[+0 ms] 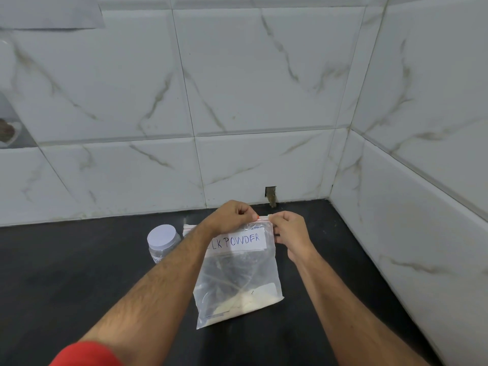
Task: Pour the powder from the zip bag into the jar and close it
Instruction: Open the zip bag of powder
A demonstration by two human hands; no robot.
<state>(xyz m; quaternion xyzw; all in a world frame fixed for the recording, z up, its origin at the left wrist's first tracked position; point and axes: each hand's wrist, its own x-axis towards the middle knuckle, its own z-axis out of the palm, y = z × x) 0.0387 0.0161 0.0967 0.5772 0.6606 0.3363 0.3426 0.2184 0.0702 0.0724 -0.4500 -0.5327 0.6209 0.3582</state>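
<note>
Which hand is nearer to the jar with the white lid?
Left. The left hand pinches the zip bag top just right of the jar; the right hand is farther right.

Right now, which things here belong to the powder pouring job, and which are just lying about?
Job: zip bag of powder, pinched by left hand and right hand; lidded jar.
Lying about: a second bag behind the forearm; dish at left.
</note>
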